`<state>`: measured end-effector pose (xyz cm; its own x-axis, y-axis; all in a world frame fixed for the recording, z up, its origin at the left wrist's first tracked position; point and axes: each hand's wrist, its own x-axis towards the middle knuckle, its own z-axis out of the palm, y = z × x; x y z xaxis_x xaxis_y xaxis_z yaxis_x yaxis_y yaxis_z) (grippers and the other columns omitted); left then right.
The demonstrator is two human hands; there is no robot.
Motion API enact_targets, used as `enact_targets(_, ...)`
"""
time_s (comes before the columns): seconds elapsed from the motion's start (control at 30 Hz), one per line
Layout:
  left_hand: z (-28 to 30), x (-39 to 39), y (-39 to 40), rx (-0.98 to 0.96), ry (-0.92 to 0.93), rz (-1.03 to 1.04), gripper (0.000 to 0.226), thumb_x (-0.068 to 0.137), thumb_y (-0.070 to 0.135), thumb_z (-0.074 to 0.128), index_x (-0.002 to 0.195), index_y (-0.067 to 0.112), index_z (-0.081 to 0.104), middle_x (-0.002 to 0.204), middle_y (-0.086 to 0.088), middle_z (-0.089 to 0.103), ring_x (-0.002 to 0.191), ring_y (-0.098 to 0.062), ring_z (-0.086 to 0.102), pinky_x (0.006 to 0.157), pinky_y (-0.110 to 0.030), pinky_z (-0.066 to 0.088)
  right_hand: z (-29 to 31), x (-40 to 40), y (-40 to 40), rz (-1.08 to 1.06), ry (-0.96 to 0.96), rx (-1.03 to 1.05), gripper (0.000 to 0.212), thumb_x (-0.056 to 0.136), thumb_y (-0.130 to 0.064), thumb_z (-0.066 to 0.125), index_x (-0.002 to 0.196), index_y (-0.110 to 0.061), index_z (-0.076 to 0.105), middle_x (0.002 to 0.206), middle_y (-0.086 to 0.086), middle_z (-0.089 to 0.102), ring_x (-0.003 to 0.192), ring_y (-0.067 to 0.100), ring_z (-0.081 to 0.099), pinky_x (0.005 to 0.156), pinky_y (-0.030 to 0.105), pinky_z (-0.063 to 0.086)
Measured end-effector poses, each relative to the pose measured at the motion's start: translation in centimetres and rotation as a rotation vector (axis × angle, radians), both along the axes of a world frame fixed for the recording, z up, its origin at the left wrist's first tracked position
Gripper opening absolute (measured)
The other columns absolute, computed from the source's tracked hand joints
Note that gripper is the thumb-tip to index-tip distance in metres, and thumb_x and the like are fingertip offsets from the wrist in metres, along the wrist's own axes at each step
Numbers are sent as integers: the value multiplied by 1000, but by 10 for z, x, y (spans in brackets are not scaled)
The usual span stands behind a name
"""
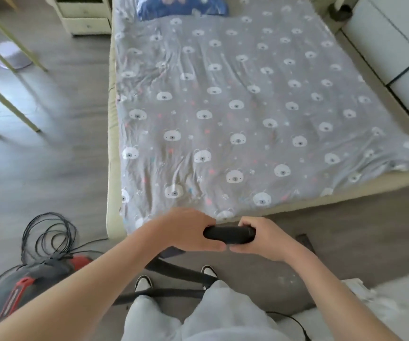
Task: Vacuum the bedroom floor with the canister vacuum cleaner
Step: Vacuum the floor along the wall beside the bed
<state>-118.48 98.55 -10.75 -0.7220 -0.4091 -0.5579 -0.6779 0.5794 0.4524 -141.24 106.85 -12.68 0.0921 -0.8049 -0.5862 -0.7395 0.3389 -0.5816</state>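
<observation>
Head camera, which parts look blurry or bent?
Head view: motion blur smears the canister vacuum and floor at left; wide-angle distortion bows the bed edges; both hands, left hand and right hand, on the black handle, stay fairly sharp.

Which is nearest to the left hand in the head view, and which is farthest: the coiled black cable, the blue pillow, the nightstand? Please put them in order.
Measured from the left hand, which grips the black handle:
1. Coiled black cable, on the floor to the left, above the canister.
2. Nightstand, far left, beside the head of the bed.
3. Blue pillow, at the head of the bed.
The last two are nearly equal.
</observation>
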Motion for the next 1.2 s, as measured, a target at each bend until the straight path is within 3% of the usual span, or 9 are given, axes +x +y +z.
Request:
enact_targets(0.17, 6, -14, 14, 202, 13, -98, 30, 91, 55, 56, 103, 29, 58, 82, 7, 66, 76, -15, 63, 73, -29, 51, 5, 20, 32, -283, -5, 93, 54, 62, -43, 83, 106, -48, 52, 119, -16, 51, 99, 6, 58, 80, 28, 53)
enact_targets(0.3, 9, -16, 40, 305, 13, -226, 27, 92, 47, 58, 107, 24, 54, 90, 4, 74, 86, -18, 70, 85, -38, 56, -5, 37, 85, -507, 30, 44, 85, 87, -3, 58, 148, -48, 20, 158, -14, 11, 142, 21, 29, 95, 28, 40)
enact_targets(0.47, 20, -42, 84, 468, -62, -260, 36, 91, 35, 65, 114, 11, 52, 109, -14, 72, 98, -32, 72, 92, -49, 58, -19, 39, 147, -1267, 27, -141, 57, 94, -2, 43, 143, -30, 43, 145, 1, 47, 125, 15, 50, 94, 26, 41)
enact_targets(0.53, 23, -57, 104, 548, -83, -190, 36, 94, 42, 64, 109, 11, 53, 110, -17, 72, 98, -35, 72, 93, -51, 59, -34, 29, 155, -1757, -265, -55, 41, 97, -19, 51, 138, -18, 48, 134, 10, 55, 117, 23, 56, 94, 37, 49)
enact_targets(0.6, 18, -73, 126, 686, -108, -65, 40, 94, 50, 63, 101, 12, 57, 95, -14, 74, 81, -31, 73, 86, -48, 63, -43, 19, 161, -2007, -916, -6, 29, 99, -27, 54, 123, -11, 49, 121, 18, 55, 107, 35, 59, 85, 47, 55)
enact_targets(0.67, 5, -94, 147, 846, -163, 65, 38, 92, 46, 67, 100, 10, 57, 81, -11, 70, 63, -26, 67, 68, -42, 63, -53, -1, 171, -2112, -1260, -70, 14, 99, -20, 53, 107, -13, 45, 114, 19, 44, 97, 38, 60, 76, 47, 59)
enact_targets(0.83, -26, -143, 177, 1072, -257, 319, 35, 81, 24, 77, 104, 8, 57, 67, -7, 66, 51, -21, 60, 51, -30, 52, -87, -57, 182, -2257, -1032, -44, 13, 95, -19, 54, 92, -10, 46, 95, 11, 50, 72, 22, 57, 72, 32, 55)
enact_targets(1.03, -47, -160, 191, 978, -292, 222, 38, 90, 47, 72, 92, 13, 55, 57, 1, 61, 47, -15, 57, 51, -26, 52, -116, -84, 194, -2173, -891, 107, 16, 97, -21, 51, 101, -6, 45, 89, 14, 52, 62, 23, 57, 62, 35, 57)
enact_targets(1.2, -16, -111, 172, 981, -432, 211, 55, 87, 67, 65, 93, 12, 58, 63, -4, 60, 51, -20, 58, 55, -31, 54, -117, -41, 192, -2119, -903, 109, 5, 92, -12, 48, 90, -8, 45, 90, 11, 50, 65, 24, 64, 71, 34, 57)
